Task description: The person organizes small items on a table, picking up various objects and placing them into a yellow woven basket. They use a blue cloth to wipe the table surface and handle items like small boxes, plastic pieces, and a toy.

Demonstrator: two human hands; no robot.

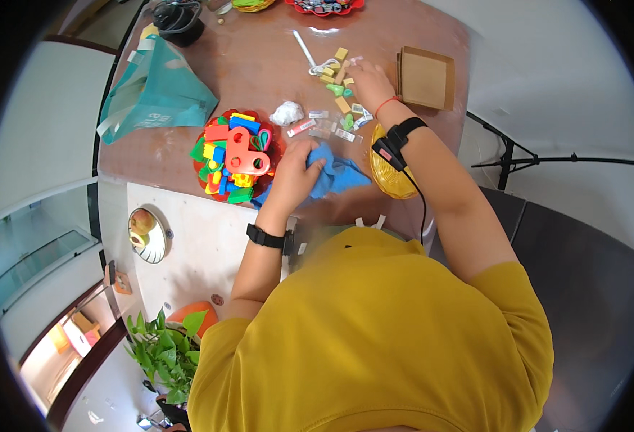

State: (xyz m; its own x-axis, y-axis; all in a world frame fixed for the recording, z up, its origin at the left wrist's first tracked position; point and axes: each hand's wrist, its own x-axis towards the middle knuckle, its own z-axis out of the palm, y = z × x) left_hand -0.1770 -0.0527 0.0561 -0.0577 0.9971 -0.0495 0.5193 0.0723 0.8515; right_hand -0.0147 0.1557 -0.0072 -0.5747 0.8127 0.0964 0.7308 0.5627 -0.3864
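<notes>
My left hand (295, 175) grips a blue cloth (338, 175) at the table's near edge, its thumb lying on the crumpled fabric. Farther out, my right hand (371, 83) is over a group of small wooden blocks (342, 54); its fingertips reach the blocks, but whether they hold one is hidden. Beside those fingers are light-green plastic pieces (335, 90) and a white cable (322, 68). Between my hands lie several small packaged erasers (302, 127) with printed wrappers, and a crumpled white wad (287, 113).
Left of my left hand stands a red tray heaped with toy bricks (244, 125). A yellow woven basket (390, 175) is under my right forearm, and a cardboard box (427, 78) is at the right. A teal bag (158, 97) and black container (179, 24) occupy the left side.
</notes>
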